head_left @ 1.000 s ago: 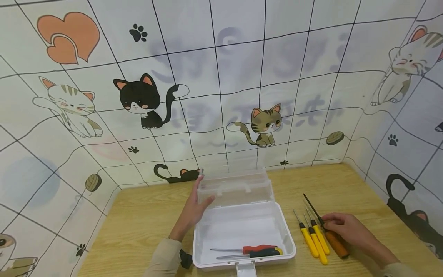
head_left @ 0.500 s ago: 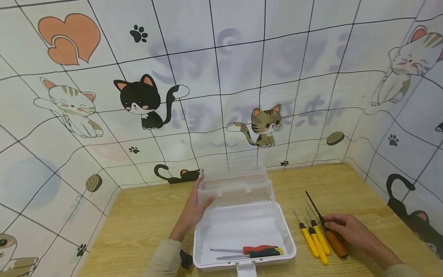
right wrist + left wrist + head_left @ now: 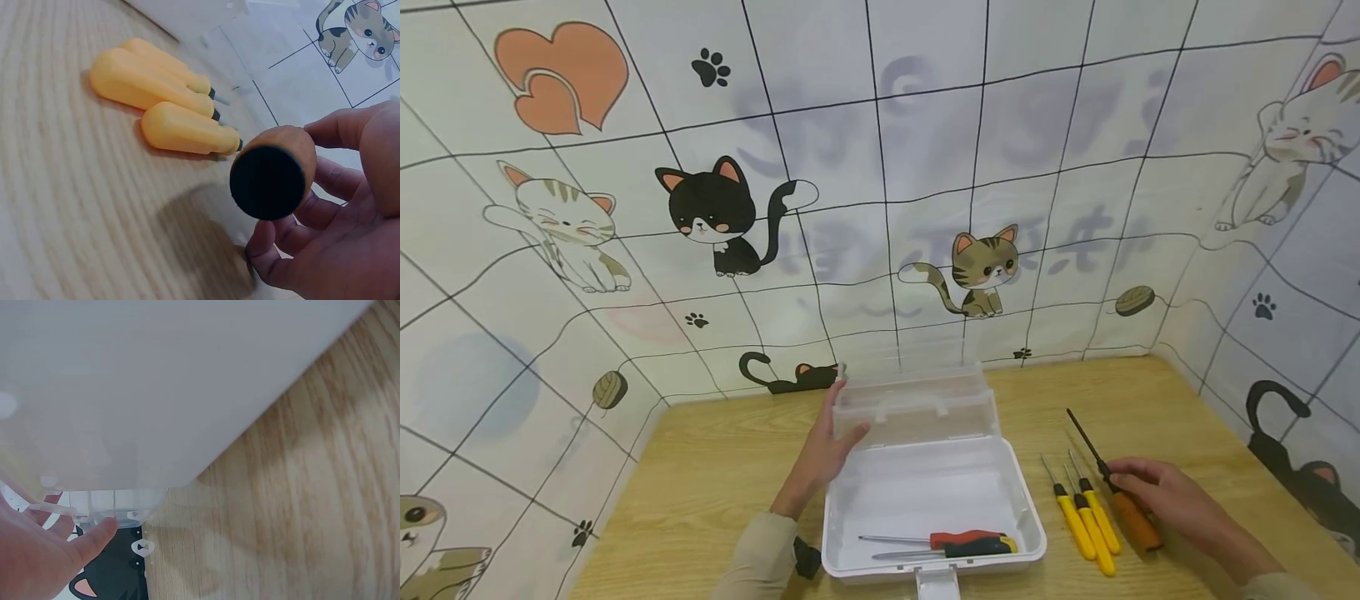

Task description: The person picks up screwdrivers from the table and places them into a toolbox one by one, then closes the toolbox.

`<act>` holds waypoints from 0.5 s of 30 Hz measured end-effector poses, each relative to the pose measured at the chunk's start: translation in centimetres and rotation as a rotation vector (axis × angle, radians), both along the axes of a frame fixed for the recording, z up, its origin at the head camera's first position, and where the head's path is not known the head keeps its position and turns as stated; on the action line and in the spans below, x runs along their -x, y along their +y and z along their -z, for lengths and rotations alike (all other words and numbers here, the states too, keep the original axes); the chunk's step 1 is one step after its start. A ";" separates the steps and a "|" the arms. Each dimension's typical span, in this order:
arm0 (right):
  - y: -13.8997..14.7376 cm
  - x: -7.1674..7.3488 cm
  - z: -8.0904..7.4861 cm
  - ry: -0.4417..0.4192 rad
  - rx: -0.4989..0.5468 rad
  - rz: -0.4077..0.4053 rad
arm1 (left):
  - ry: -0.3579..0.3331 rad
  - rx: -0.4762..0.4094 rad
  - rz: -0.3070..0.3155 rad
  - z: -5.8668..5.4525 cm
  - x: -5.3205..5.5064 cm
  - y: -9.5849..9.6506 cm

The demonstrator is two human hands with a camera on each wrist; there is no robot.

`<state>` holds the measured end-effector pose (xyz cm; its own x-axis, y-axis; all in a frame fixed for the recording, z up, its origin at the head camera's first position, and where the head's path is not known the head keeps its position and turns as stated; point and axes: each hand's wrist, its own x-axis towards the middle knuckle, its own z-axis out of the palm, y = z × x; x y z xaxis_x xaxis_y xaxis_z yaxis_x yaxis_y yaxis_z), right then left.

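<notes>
My left hand (image 3: 822,454) holds the raised clear lid (image 3: 917,417) of a white plastic box (image 3: 1037,533) by its left side, thumb in front. The left wrist view shows the box's side wall and the fingers (image 3: 94,540) at the lid. On the right, my right hand (image 3: 1172,500) pinches a screwdriver (image 3: 1135,521) with an orange-brown handle and a long dark shaft pointing away. Its handle end (image 3: 269,182) faces the right wrist camera, with a shadow on the table below. Three yellow-handled tools (image 3: 1090,525) with thin metal shafts lie just left of it.
Inside the box lie a red-handled screwdriver (image 3: 966,539) and a dark-handled screwdriver (image 3: 977,547). The box's front latch (image 3: 937,583) hangs down. A black object (image 3: 807,558) sits by its front left corner. Walls with cat drawings border the wooden table (image 3: 700,492).
My right hand has shifted the orange-brown screwdriver slightly right and away from the yellow-handled tools. The left hand keeps its hold on the lid. The head view has turned a little.
</notes>
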<state>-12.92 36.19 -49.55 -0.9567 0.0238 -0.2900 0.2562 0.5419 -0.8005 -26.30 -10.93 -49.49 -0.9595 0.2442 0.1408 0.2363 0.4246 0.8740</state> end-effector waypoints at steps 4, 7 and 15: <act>-0.1 0.0 -0.4 0.000 0.009 0.016 | -0.012 -0.006 0.004 -0.1 -0.1 0.1; -0.2 0.1 -0.6 0.002 0.024 0.024 | -0.011 -0.008 0.010 -0.2 -0.2 0.1; -0.3 0.3 -1.1 -0.020 0.148 0.046 | 0.002 -0.008 0.010 -0.2 -0.2 0.1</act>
